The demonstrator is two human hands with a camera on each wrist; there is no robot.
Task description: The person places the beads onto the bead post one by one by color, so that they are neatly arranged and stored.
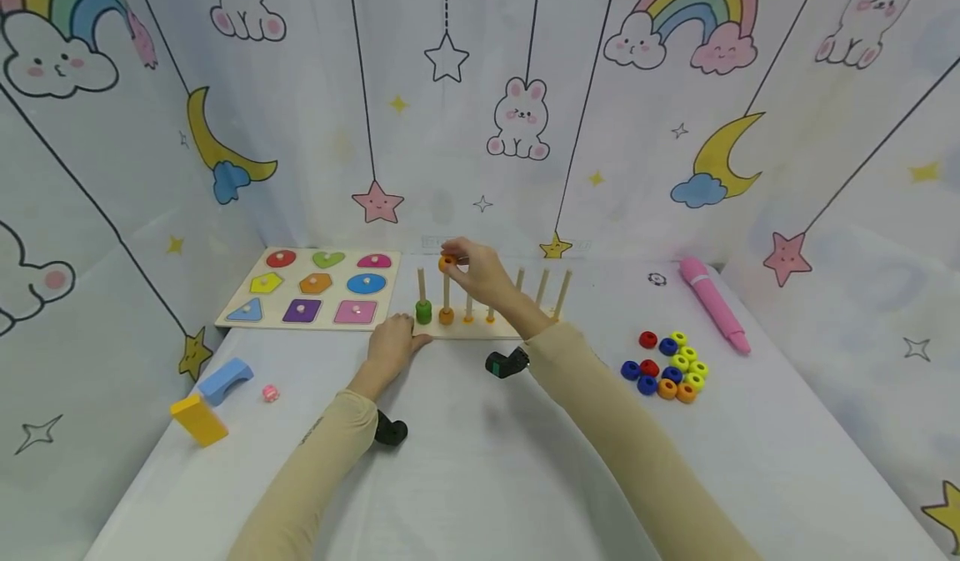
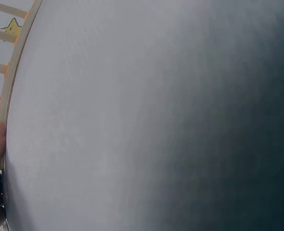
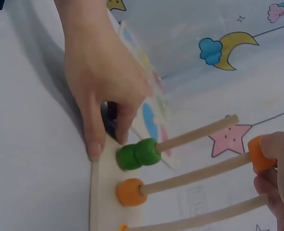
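My right hand (image 1: pixel 483 276) pinches an orange bead (image 3: pixel 263 154) at the tip of the second peg of a wooden peg board (image 1: pixel 465 328). At that peg's foot sits another orange bead (image 3: pixel 131 192). Two green beads (image 3: pixel 138 154) are stacked on the end peg beside it. My left hand (image 1: pixel 392 346) grips the board's left end, thumb (image 3: pixel 94 150) along the front edge and fingers round the end. In the left wrist view only part of this hand shows, at the left border. My right forearm hides part of the board in the head view.
Loose red, blue, yellow and orange beads (image 1: pixel 667 388) lie to the right, near a pink marker-shaped stick (image 1: pixel 714 304). A shape puzzle board (image 1: pixel 341 286) lies back left. Nearer are a blue arch block (image 1: pixel 226 380), a yellow block (image 1: pixel 198 419) and a small pink ball (image 1: pixel 271 393).
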